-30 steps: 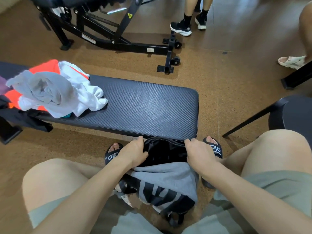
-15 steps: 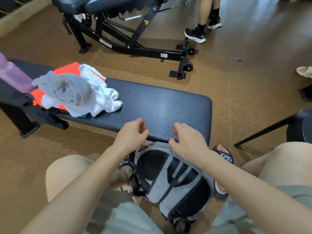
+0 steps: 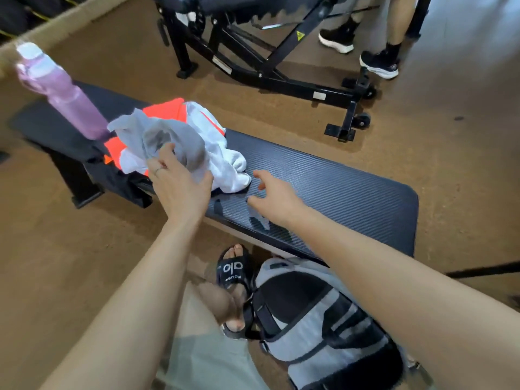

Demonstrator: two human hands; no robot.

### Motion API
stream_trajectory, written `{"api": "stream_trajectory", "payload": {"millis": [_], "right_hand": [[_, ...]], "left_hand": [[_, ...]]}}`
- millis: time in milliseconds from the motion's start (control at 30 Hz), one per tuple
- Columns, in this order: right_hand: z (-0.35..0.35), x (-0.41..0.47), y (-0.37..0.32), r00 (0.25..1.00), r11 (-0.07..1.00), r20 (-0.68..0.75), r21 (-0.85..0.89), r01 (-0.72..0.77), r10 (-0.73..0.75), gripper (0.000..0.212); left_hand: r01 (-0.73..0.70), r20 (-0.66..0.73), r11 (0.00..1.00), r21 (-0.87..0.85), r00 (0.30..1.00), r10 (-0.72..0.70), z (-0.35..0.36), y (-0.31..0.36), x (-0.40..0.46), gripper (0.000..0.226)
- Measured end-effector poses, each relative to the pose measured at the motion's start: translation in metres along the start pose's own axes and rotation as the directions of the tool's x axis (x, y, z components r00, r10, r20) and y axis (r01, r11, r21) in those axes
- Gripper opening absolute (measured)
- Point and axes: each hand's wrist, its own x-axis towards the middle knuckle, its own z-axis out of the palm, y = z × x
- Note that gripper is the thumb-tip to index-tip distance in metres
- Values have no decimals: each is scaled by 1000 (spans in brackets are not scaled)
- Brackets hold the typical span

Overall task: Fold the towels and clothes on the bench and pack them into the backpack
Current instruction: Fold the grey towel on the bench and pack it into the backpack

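A crumpled pile lies on the left half of the black bench (image 3: 337,192): a grey towel (image 3: 168,136) on top, a white towel (image 3: 225,161) under it, an orange garment (image 3: 163,111) and a black garment (image 3: 118,175) hanging off the front. My left hand (image 3: 180,184) reaches onto the pile, its fingers touching the grey towel. Just right of the pile, my right hand (image 3: 274,197) hovers over the bare bench with fingers loosely spread, holding nothing. The grey and black backpack (image 3: 315,313) stands on the floor between my legs, below the bench edge.
A pink water bottle (image 3: 62,91) stands on the bench's left end behind the pile. A black gym machine frame (image 3: 267,66) sits beyond the bench. Another person's feet in black shoes (image 3: 377,60) are at the upper right. My sandalled foot (image 3: 233,268) is beside the backpack.
Both hands left the backpack's top and rose over the bench, moving left to the pile. My view turned left and up, bringing the pink bottle into sight.
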Motion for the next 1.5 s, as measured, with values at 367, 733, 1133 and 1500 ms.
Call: {"api": "stream_trajectory", "payload": {"millis": [367, 733, 1133, 1500], "right_hand": [[30, 53, -53, 999, 835, 20, 550, -39, 34, 64], [-49, -9, -61, 998, 656, -19, 753, 50, -53, 25], [-126, -94, -6, 940, 870, -330, 486, 89, 88, 21], [-156, -147, 19, 988, 968, -144, 236, 84, -50, 15]], "left_hand": [[-95, -33, 988, -121, 995, 92, 5, -5, 32, 17], [-277, -27, 785, -553, 949, 315, -40, 64, -39, 14], [-76, 349, 711, -699, 832, 432, -38, 138, -95, 7], [-447, 514, 785, -429, 594, 619, -25, 153, -118, 30]]}}
